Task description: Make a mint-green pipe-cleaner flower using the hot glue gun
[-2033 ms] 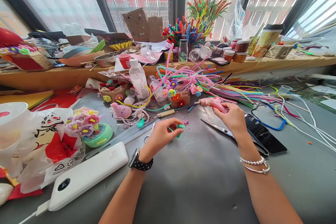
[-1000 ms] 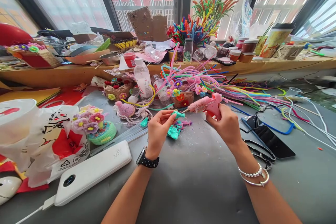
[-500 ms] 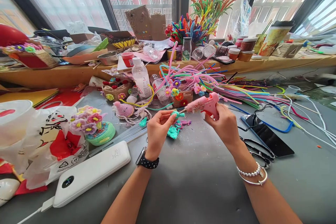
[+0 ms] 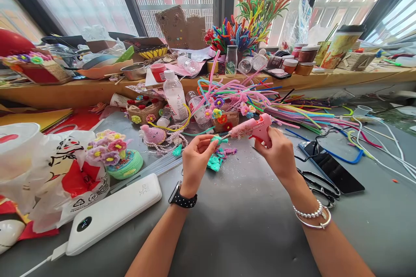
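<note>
My left hand [image 4: 197,156] is closed, pinching a small teal fuzzy piece [image 4: 220,140] between thumb and fingers. My right hand [image 4: 276,151] wraps round the handle of a pink hot glue gun [image 4: 250,129]. The gun points left, its nozzle at the right end of the teal piece; I cannot tell whether they touch. Below, on the grey table [image 4: 234,220], lie more teal fuzzy pieces [image 4: 213,163] and a purple fuzzy strand [image 4: 230,151]. Clear glue sticks [image 4: 152,169] lie left of my left hand.
A white power bank [image 4: 117,212] and a green flowerpot craft [image 4: 125,164] stand left. Pipe cleaners [image 4: 292,114] pile up behind the gun. A phone [image 4: 331,166] and glasses [image 4: 320,186] lie right of my right wrist. A bottle [image 4: 174,97] stands behind.
The teal piece has turned slightly in my left fingers and looks narrower at the nozzle. Both hands and the glue gun stay nearly in place.
</note>
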`<control>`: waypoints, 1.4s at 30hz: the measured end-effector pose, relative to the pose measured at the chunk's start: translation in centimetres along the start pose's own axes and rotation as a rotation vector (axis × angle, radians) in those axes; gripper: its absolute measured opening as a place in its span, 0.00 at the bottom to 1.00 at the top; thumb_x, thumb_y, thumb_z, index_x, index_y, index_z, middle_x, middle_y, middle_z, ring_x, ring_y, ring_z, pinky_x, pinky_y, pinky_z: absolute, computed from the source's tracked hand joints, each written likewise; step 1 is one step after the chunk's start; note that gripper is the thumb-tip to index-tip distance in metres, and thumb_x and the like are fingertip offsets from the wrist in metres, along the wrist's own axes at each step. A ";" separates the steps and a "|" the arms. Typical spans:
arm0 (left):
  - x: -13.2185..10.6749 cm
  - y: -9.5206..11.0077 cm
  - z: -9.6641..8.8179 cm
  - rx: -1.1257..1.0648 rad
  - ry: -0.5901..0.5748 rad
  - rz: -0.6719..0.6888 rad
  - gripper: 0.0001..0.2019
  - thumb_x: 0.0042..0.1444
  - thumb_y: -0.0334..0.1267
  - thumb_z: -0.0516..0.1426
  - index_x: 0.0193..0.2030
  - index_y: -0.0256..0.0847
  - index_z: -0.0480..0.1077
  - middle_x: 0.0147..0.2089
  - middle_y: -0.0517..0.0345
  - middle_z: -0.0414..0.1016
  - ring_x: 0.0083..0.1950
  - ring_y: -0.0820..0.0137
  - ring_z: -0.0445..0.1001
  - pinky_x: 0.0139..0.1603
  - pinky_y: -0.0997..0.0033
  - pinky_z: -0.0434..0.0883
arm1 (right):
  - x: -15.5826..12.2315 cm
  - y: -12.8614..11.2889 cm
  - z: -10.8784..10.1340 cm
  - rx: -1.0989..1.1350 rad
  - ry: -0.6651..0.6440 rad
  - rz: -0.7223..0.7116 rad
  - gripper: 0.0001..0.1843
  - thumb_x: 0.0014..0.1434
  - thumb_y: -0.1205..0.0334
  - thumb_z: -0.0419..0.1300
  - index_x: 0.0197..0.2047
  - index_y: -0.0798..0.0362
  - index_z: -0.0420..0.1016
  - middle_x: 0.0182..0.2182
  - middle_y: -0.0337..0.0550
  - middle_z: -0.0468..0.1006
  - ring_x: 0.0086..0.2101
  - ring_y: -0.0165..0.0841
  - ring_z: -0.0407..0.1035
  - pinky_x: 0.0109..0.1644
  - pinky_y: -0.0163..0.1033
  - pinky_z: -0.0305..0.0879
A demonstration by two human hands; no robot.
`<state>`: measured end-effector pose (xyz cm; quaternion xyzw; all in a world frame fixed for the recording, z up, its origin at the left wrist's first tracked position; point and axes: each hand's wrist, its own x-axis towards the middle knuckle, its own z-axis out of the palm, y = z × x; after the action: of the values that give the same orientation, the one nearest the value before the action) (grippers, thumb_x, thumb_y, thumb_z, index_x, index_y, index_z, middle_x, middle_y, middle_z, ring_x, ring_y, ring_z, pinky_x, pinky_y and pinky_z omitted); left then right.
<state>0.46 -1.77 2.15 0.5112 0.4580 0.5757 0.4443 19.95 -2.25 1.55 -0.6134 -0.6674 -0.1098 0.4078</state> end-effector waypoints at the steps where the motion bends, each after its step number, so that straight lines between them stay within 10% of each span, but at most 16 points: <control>1: 0.0 0.0 0.0 0.002 0.002 -0.002 0.14 0.43 0.41 0.61 0.36 0.36 0.70 0.32 0.55 0.77 0.35 0.67 0.76 0.39 0.69 0.74 | 0.0 0.0 0.0 -0.002 -0.004 0.001 0.04 0.51 0.62 0.54 0.31 0.54 0.64 0.23 0.40 0.66 0.24 0.33 0.61 0.27 0.36 0.56; 42: 0.4 -0.6 -0.2 -0.014 0.045 0.001 0.13 0.42 0.40 0.62 0.35 0.36 0.69 0.31 0.56 0.75 0.34 0.70 0.75 0.38 0.70 0.73 | 0.0 0.5 0.0 0.034 0.011 -0.012 0.02 0.50 0.67 0.54 0.30 0.54 0.65 0.24 0.40 0.66 0.23 0.32 0.60 0.27 0.35 0.56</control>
<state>0.28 -1.31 1.64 0.4952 0.4637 0.5905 0.4371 20.45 -2.15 1.41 -0.6018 -0.6706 -0.1042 0.4210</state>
